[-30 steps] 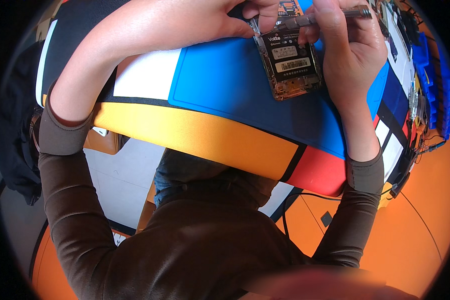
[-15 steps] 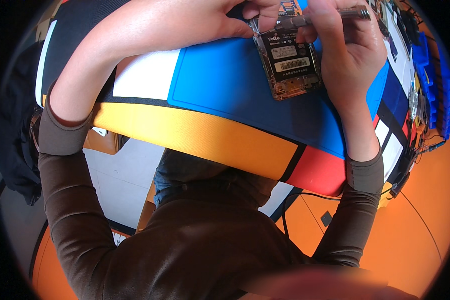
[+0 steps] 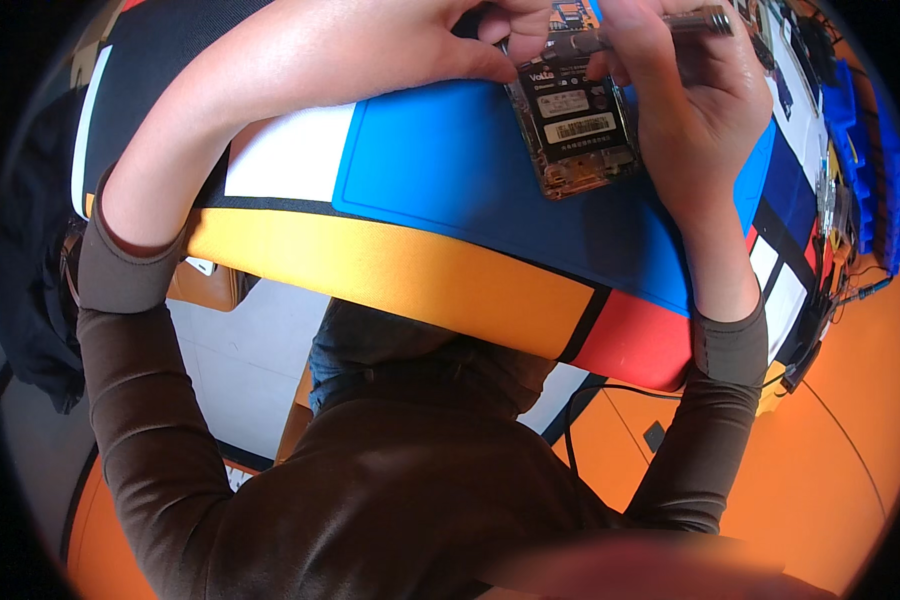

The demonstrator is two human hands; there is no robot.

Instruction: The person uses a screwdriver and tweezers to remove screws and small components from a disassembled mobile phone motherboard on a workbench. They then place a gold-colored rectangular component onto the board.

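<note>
An opened phone with its black battery and bare inner parts showing lies on a blue mat. Its upper part is partly covered by my hands. My right hand is closed round a slim grey metal screwdriver, held almost level over the phone's upper part, its tip pointing left. At the phone's upper left edge, my left hand has thumb and fingers drawn together beside the screwdriver tip. Whether those fingers grip the phone's edge or a small part is hidden from me.
The blue mat rests on a table cover with yellow, red, white and black blocks. Blue bins line the far right, with cables and small parts near them. A green-brown circuit board shows beyond the phone.
The screwdriver and right fingers have shifted slightly left and down. The phone has moved a little left, and the left fingertips have shifted slightly; the forearms stay in place.
</note>
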